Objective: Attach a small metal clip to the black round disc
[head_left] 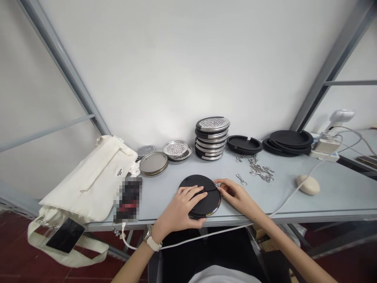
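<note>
A black round disc lies near the front edge of the table, with a strip of coloured print along its right rim. My left hand grips it, fingers spread over the top and thumb at the front rim. At the disc's upper right edge, my right hand pinches a small metal snap clip. Whether the clip is hooked to the disc is hard to see. Loose metal clips lie in a pile beyond my right hand, and a single clip lies closer to it.
Along the wall stand a tall stack of perforated metal discs with black rims, metal lids, grater-like plates and black round trays. A white bag and blurred phone are left. A mouse and white cable are right.
</note>
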A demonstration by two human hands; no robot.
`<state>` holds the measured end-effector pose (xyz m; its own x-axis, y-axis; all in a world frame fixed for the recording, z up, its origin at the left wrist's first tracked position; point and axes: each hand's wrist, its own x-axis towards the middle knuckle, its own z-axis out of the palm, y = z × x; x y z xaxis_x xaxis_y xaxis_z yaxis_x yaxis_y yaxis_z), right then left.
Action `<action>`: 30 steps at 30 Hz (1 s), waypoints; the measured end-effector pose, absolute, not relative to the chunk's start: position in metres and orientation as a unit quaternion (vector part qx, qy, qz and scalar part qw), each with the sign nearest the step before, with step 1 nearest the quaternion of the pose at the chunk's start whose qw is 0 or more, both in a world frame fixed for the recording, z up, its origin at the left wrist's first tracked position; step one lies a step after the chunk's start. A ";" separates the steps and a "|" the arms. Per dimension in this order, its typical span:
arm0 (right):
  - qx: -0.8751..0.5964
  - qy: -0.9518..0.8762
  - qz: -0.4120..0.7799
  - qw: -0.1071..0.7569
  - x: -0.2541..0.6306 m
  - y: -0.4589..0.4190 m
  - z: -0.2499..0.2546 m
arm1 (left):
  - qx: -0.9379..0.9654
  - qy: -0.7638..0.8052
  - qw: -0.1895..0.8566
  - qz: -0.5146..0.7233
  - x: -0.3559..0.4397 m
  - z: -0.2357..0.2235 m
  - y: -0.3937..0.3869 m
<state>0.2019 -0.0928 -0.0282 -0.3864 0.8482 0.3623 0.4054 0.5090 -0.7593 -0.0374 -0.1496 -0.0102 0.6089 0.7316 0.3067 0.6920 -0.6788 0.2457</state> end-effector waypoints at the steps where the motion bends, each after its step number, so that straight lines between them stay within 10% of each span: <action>1: -0.403 -0.780 0.288 0.383 0.202 -0.093 -0.029 | 0.896 0.398 0.050 0.193 -0.037 -0.010 -0.150; 30: -0.393 -0.792 0.267 0.382 0.202 -0.094 -0.032 | 0.898 0.397 0.048 0.186 -0.037 -0.009 -0.149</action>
